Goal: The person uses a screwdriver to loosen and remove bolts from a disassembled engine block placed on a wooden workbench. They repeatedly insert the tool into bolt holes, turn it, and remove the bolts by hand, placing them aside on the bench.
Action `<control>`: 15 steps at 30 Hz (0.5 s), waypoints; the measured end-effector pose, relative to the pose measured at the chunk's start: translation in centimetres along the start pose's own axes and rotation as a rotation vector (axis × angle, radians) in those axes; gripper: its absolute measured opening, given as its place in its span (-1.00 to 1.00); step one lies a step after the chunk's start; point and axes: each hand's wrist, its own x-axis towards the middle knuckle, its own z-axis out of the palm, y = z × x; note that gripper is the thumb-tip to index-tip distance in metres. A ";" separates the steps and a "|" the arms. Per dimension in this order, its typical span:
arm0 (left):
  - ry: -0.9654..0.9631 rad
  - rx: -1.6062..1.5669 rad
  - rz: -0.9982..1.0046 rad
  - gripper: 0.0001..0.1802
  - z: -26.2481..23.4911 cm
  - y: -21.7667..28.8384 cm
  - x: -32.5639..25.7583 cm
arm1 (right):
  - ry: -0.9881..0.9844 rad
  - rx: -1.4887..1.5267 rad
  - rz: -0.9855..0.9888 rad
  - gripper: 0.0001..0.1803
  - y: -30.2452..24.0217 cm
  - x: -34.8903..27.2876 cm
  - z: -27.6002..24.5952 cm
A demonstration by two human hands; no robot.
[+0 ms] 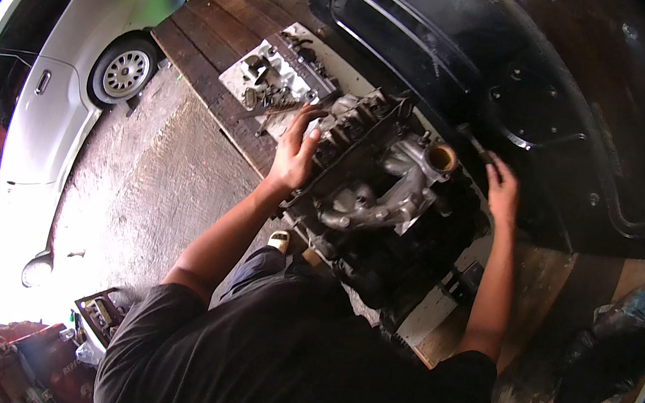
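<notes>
The engine (365, 247) sits directly in front of me and serves as the reference for all positions. My left hand (294, 158) is at its left side, fingers loosely spread and gripping nothing visible; firm contact cannot be confirmed. My right hand (503, 193), on the engine's right side, is closed around a slim tool (473, 139), its tip blurred and its type indeterminate.

Progress: the work appears partway through. The silver manifold (399, 199) is seated on the engine, its round mouth exposed. Loose metal parts (281, 76) lie beyond the engine to the left, so they appear to await fitting or separate handling; the direction of work cannot be determined. Whether fasteners are secured is not discernible.

Surroundings: a large black panel (511, 104) stands beyond the engine and to its right, close to my tool, and could restrict its swing. A wooden bench (219, 24) extends to the engine's far left; a pale car (65, 65) stands well left of it. A dark plastic bag (614, 350) lies to its right.
</notes>
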 end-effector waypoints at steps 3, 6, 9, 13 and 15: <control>-0.043 -0.058 0.025 -0.47 -0.3 0.4 -0.1 | 0.059 0.091 -0.027 -0.64 -4.3 -1.5 -2.0; -0.033 -0.165 -0.016 -0.46 -0.3 0.1 -0.4 | 0.004 0.049 -0.115 -0.67 -10.9 -3.2 -3.1; -0.021 -0.299 -0.066 -0.46 -0.9 -0.2 -0.5 | -0.031 0.067 -0.239 -0.67 -16.3 -4.3 -2.0; -0.034 -0.288 -0.047 -0.47 -2.0 0.7 -1.9 | -0.189 -0.072 -0.221 -0.68 -19.9 -5.4 -0.9; -0.031 -0.211 -0.037 -0.48 -2.8 0.2 -3.1 | -0.223 -0.116 -0.240 -0.69 -20.2 -5.3 -0.4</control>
